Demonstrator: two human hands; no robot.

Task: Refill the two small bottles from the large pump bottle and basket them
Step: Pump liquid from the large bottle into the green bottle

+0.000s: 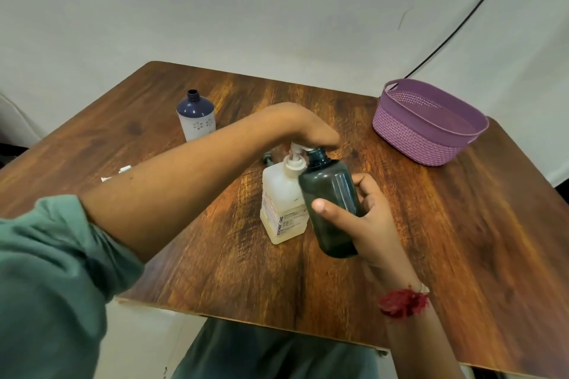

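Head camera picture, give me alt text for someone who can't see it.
A person's left hand presses the pump of a pale large pump bottle while the right hand holds an open dark bottle tilted at its nozzle, over a wooden table. A capless blue-and-white bottle stands far left; a purple basket sits far right.

Pump bottle [281, 209] mid-table [462, 240], basket [397, 126] far right, second small bottle [196, 117] far left

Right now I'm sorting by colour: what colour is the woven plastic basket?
Purple, or lilac: the woven plastic basket, clearest in the head view.
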